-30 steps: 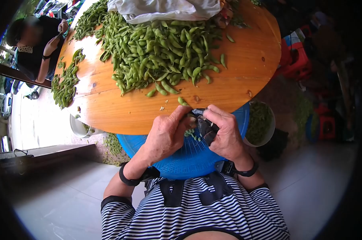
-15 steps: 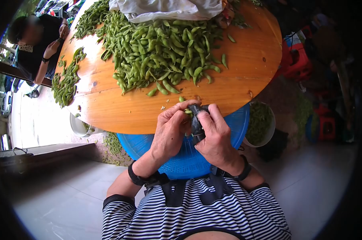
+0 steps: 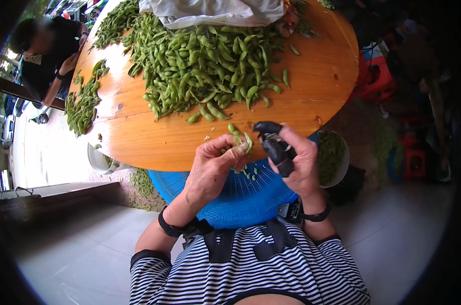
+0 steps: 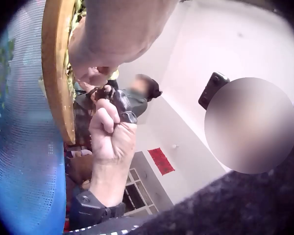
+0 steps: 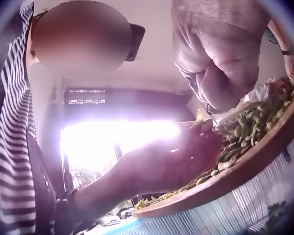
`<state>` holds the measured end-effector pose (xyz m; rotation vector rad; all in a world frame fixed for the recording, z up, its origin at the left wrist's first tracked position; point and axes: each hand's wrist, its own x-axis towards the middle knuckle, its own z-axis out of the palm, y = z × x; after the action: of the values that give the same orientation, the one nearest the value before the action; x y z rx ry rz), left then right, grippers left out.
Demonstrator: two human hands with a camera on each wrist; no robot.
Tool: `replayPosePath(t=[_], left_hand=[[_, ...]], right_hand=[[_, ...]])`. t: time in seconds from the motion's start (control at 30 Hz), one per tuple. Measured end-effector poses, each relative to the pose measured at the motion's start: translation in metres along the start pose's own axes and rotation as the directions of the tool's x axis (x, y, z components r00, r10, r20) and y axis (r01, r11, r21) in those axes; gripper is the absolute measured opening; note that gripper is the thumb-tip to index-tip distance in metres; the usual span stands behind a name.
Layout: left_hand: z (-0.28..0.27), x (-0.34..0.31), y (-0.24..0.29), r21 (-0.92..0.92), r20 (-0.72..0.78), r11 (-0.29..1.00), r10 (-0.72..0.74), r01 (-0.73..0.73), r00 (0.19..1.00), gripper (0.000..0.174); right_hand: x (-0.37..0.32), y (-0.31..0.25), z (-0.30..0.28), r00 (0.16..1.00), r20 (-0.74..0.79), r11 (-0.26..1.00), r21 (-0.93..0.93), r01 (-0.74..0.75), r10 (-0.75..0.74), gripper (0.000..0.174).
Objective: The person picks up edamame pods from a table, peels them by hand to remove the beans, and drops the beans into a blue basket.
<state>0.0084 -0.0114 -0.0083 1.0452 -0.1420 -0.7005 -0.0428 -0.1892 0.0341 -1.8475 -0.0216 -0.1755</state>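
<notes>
Our left hand [image 3: 212, 168] pinches a pod [image 3: 247, 143] above the blue basket [image 3: 240, 203], at the table [image 3: 154, 145] edge; our right hand [image 3: 303, 163], fingers curled, grips a black tool [image 3: 275, 146] just beside it.

both forearms rise and angle toward each other, meeting at the near edge of the wooden table [image 3: 312, 76]. the left hand [image 3: 212, 165] is just below that edge, knuckles up, with thumb and fingertips pinching a green pod [image 3: 245, 142] against the table's rim. the right hand [image 3: 300, 161] is beside it, a small gap apart, with its fingers curled tight around a black tool [image 3: 275, 145] whose tip points at the table.
</notes>
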Motion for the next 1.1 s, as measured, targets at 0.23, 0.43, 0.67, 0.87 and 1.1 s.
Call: replayPosePath(t=[0.23, 0.43, 0.67, 0.87, 1.1], left_hand=[[0.011, 0.002, 0.001, -0.31, -0.043, 0.95, -0.049, 0.033, 0.998, 0.009], [0.011, 0.002, -0.003, -0.43, -0.016, 0.901, -0.073, 0.059, 0.997, 0.007], [0.015, -0.002, -0.002, -0.514, 0.006, 0.847, -0.156, 0.137, 0.988, 0.007], [0.016, -0.005, 0.001, -0.418, -0.097, 0.898, -0.192, 0.135, 0.977, 0.008], [0.012, -0.005, -0.001, -0.355, -0.084, 0.927, -0.162, 0.122, 0.983, 0.003]], right_hand=[[0.0, 0.01, 0.012, 0.987, -0.102, 0.992, -0.039, 0.123, -0.127, 0.03], [0.0, 0.008, 0.012, 0.987, -0.113, 0.994, -0.026, 0.109, -0.111, 0.027], [0.001, 0.006, 0.003, 0.988, 0.025, 0.985, -0.072, 0.156, -0.155, 0.026], [0.001, 0.008, 0.008, 0.984, 0.018, 0.976, -0.122, 0.181, -0.18, 0.026], [0.003, -0.001, 0.002, 0.975, 0.115, 0.953, -0.214, 0.213, -0.192, 0.031]])
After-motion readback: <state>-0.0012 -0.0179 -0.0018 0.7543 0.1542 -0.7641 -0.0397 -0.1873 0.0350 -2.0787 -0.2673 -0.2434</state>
